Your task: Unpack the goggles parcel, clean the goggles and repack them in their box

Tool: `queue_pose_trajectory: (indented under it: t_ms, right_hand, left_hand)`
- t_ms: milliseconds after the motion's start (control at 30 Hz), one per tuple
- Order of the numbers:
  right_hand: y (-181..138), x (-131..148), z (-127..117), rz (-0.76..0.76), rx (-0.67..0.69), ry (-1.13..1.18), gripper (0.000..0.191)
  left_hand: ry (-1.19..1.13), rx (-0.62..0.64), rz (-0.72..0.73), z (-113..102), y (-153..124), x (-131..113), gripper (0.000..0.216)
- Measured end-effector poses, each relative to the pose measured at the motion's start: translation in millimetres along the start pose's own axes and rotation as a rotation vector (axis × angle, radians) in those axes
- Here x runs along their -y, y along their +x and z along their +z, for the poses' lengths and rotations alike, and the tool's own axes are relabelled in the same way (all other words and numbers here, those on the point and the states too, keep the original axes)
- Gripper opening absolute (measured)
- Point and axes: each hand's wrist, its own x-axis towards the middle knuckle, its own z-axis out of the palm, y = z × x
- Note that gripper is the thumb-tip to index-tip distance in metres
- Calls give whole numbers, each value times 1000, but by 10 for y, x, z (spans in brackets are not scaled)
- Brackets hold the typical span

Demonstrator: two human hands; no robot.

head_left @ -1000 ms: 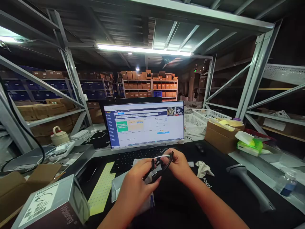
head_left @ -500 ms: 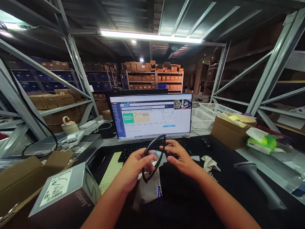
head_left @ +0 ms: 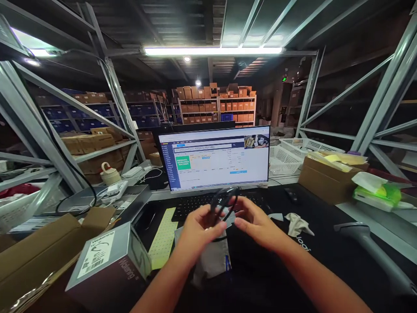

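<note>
My left hand grips a black glasses-style frame, which is motion-blurred above the keyboard, so its details are hard to make out. My right hand stands just to the right of it, with fingers apart and fingertips very close to the frame. I cannot tell whether they touch it. Under my hands lies a white cloth pouch with a blue mark on its edge.
A black keyboard lies below a lit monitor. A grey labelled box and a perforated yellow sheet are on the left. On the right are a cloth, a barcode scanner and a cardboard box.
The black frame has turned and risen toward the keyboard, now blurred with motion. My right hand has shifted slightly right. The whole view has drifted, with the desk items sitting further right.
</note>
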Motion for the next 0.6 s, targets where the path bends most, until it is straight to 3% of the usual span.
queue_pose_trajectory:
  t_ms: [67,167,300,367,433,500,600]
  right_hand:
    - [61,-32,-68,60,86,161,41]
    - [131,-50,-315,49,96,-15,33]
    - [133,-47,-572,-56,-350,-577,19]
    - [93,-15,-559,-107,-542,-763,27]
    - [32,55,-460,-193,-606,-862,31]
    - [-34,150,-314,-285,-423,-840,24]
    - [-94,243,-91,-376,103,-707,32]
  left_hand:
    - [204,-10,192,95,-64,1,21]
    - [408,-29,430,165,-159,-56,20]
    - [458,-89,509,153,-235,-134,19]
    - [441,-131,462,145,-235,-130,19]
    - [332,-179,326,148,-208,-96,24]
    - [134,-245,142,155,-165,-49,32]
    - [-220,-305,-67,157,-96,-9,42]
